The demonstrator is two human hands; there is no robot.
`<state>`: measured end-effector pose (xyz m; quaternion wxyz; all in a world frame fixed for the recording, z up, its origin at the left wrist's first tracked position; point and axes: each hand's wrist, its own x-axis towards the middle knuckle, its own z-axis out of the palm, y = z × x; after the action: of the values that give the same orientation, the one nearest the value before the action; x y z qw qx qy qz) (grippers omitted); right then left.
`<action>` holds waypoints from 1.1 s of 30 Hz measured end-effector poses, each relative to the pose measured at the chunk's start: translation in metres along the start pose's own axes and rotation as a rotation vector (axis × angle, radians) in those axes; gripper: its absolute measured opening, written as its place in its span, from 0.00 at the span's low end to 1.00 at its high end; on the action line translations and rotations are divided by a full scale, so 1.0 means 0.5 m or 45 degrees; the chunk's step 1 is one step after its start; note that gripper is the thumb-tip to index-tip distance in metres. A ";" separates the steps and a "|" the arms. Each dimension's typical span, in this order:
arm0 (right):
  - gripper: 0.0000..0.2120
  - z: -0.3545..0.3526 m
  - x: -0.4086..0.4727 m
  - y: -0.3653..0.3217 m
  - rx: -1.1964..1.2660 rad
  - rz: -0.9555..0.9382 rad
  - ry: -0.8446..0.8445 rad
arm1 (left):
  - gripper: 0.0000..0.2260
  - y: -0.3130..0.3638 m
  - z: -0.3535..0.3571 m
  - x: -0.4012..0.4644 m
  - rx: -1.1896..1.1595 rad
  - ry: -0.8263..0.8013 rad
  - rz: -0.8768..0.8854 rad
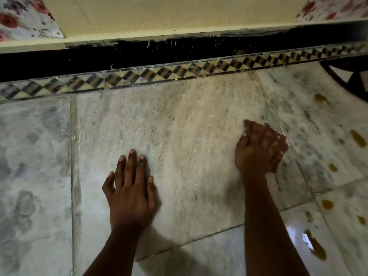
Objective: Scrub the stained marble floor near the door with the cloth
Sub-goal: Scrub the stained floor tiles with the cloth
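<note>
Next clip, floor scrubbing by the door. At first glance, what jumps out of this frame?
Two bare forearms reach down onto the pale marble floor: the left hand lies flat with fingers spread, while the right hand, blurred, has a grip on a reddish cloth. Yellow-brown stains dot the tiles at the right edge. Across the top runs a diamond-pattern border strip under a dark band.

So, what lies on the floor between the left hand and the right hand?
Only bare marble floor, pale and speckled, lies between the left hand and the right hand in the head view.
</note>
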<state>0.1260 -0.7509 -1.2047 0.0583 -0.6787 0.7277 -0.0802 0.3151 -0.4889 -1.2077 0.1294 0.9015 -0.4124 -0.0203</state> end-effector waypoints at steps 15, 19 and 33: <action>0.30 -0.059 -0.007 0.117 0.012 -0.117 -0.441 | 0.28 0.002 -0.006 0.001 -0.015 0.002 0.019; 0.29 -0.037 0.045 0.008 0.047 -0.121 -0.518 | 0.28 0.004 -0.006 0.001 -0.020 -0.011 0.016; 0.29 -0.040 -0.030 0.104 0.063 -0.252 -0.516 | 0.27 0.006 -0.017 -0.001 0.085 0.026 0.166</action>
<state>0.0723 -0.7316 -1.1957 0.2115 -0.7475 0.6287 0.0346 0.3137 -0.4885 -1.1986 0.1042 0.8767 -0.4694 0.0111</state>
